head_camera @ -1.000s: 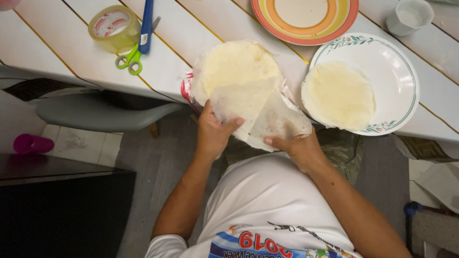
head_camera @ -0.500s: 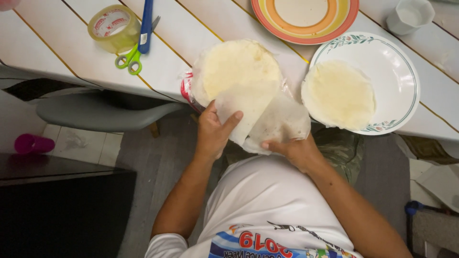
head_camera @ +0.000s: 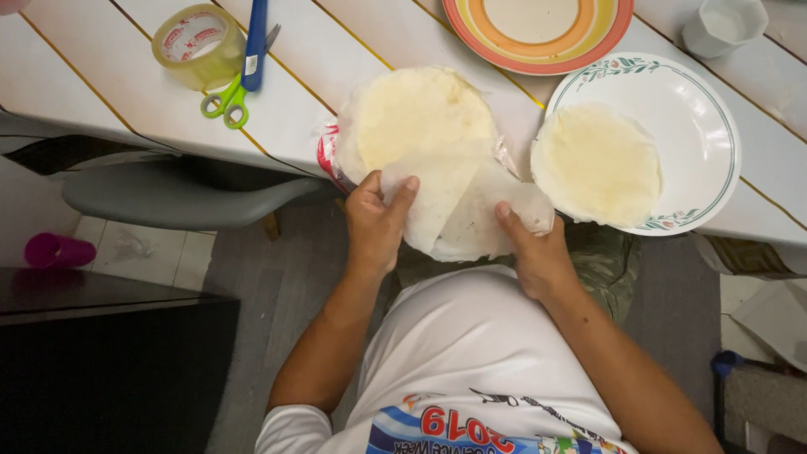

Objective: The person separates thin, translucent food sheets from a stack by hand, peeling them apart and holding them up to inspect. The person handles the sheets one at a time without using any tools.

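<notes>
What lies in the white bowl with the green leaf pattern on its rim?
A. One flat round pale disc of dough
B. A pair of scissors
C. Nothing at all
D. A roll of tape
A: a single flat, pale round disc of dough lies in the white bowl, while the scissors and the roll of tape are far off on the table.

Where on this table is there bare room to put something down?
Bare table lies left of the tortilla stack, below the tape roll and scissors. Crowded: between stack, orange plate and white plate.
</notes>
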